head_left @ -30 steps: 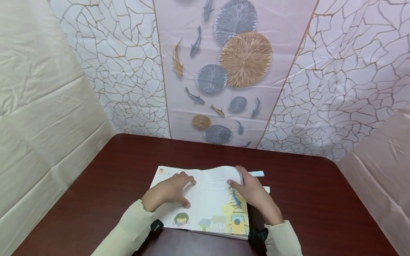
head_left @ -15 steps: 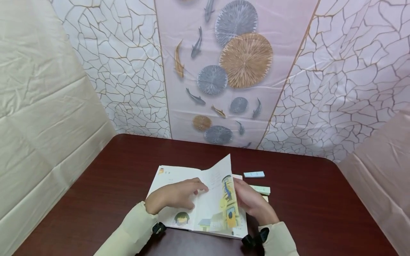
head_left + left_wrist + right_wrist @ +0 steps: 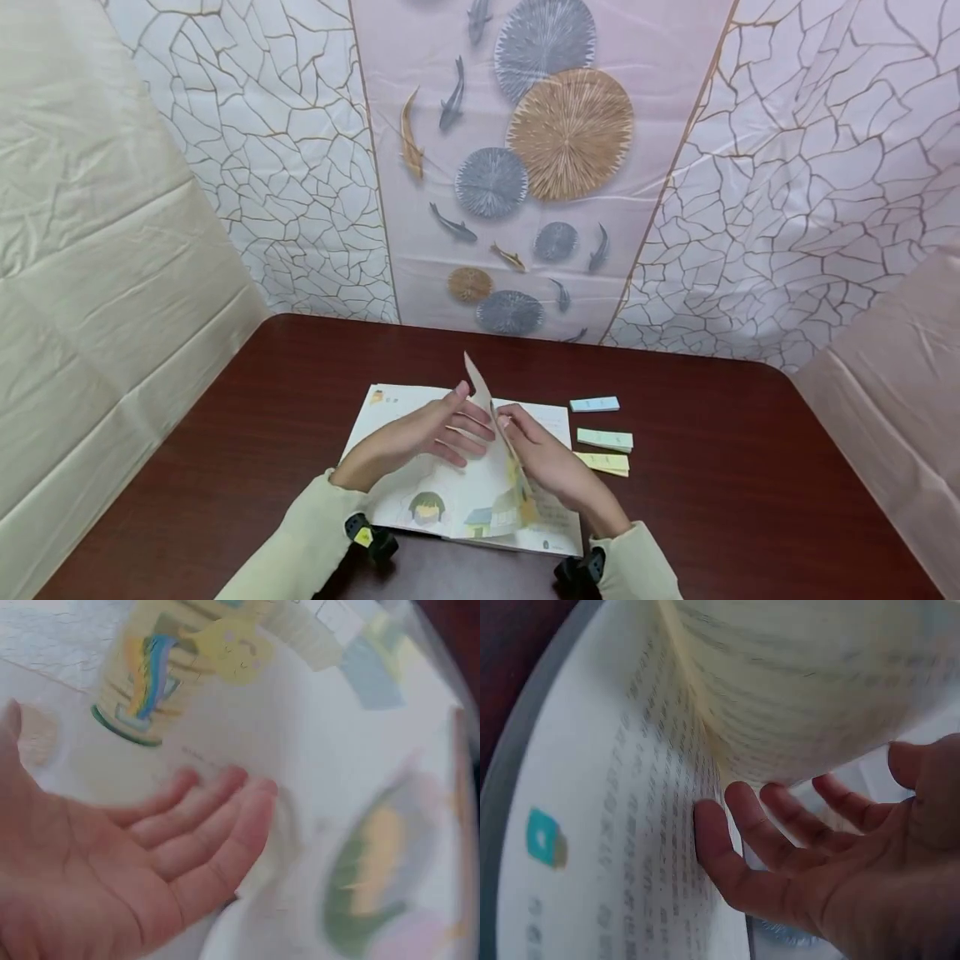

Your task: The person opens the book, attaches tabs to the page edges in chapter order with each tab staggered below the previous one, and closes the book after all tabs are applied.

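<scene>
An illustrated book lies open on the table, a printed child's head low on its left page. One page stands raised near the middle, curving upward between both hands. My right hand is behind that page on its right side. In the right wrist view its fingers are loosely bent under the lifted page, over printed text. My left hand faces the page from the left, palm turned toward it and fingers spread. The left wrist view has those fingers extended in front of the page's coloured drawings, holding nothing.
Right of the book lie a blue paper strip, a green one and a yellow one, the yellow close to the book's edge. The dark red table backs onto a patterned cloth.
The right-hand page has lifted and swung leftward to near upright, the right hand moving left behind it. My left hand has turned from palm down over the left page to palm facing the raised page.
</scene>
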The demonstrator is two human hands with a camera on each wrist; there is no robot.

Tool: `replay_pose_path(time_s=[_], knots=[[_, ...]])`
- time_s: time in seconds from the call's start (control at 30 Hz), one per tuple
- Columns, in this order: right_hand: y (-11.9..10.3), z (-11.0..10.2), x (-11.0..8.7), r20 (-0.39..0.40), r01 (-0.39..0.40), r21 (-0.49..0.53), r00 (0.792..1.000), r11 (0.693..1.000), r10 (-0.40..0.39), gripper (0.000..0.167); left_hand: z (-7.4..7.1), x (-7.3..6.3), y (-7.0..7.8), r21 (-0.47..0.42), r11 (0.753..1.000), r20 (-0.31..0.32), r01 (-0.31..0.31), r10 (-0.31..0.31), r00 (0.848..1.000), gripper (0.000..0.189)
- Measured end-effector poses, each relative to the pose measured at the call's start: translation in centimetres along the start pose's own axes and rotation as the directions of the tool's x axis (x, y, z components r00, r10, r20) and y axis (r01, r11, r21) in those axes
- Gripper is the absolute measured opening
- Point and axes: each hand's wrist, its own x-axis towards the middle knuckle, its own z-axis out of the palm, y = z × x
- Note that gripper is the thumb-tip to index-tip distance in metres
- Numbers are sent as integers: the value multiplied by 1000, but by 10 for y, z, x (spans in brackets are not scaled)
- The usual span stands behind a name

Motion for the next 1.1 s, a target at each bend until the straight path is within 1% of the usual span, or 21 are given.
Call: replay_pose_path(time_s=[0.1,0.17,0.23,0.3,0.37,0.47,0.53,0.57,0.63,0.7,0.83,0.9,0.97,1.03,1.07,1.1], knots=[[-4,5,-1,36,28,-36,999,999,-27,48,-8,-7,10,-45,998,-84,47,-51,995,65],[-5,8,-2,66,47,-107,997,993,-40,50,-15,-12,15,-27,996,-153,86,-90,984,53],[-6,11,-2,97,69,-167,994,984,-53,50,-24,-18,19,16,992,-219,121,-115,969,43],[-6,14,-2,134,90,-206,989,974,-63,50,-35,-23,21,97,984,-290,148,-114,950,36],[-6,16,-2,170,105,-219,983,970,-68,51,-46,-28,21,183,968,-350,174,-102,931,31],[-6,19,-1,222,127,-246,973,961,-71,53,-61,-37,21,254,947,-392,194,-83,916,23],[-5,21,-2,248,155,-301,965,941,-80,53,-70,-43,21,288,932,-407,222,-91,909,18],[-5,22,-3,255,161,-332,964,930,-76,53,-74,-46,21,300,925,-409,232,-94,908,19],[-4,24,-6,259,174,-404,963,898,-70,54,-80,-51,21,335,904,-424,266,-108,899,27],[-4,27,-9,259,190,-487,963,853,-67,54,-84,-54,20,364,879,-439,308,-130,889,34],[-3,33,-12,262,209,-590,963,780,-60,57,-91,-55,11,416,833,-447,366,-164,879,33],[-3,35,-12,269,217,-611,961,761,-59,58,-94,-55,3,442,808,-449,389,-176,876,36],[-1,37,-11,273,235,-631,959,740,-72,57,-95,-55,-3,480,775,-460,411,-175,870,29],[-1,39,-11,269,239,-644,960,727,-77,56,-95,-55,-6,513,738,-492,438,-165,855,21],[-1,41,-11,265,243,-654,961,716,-84,55,-95,-54,-6,526,724,-509,446,-152,847,23],[0,42,-10,260,246,-666,961,704,-90,55,-94,-54,-5,540,712,-522,449,-136,842,29]])
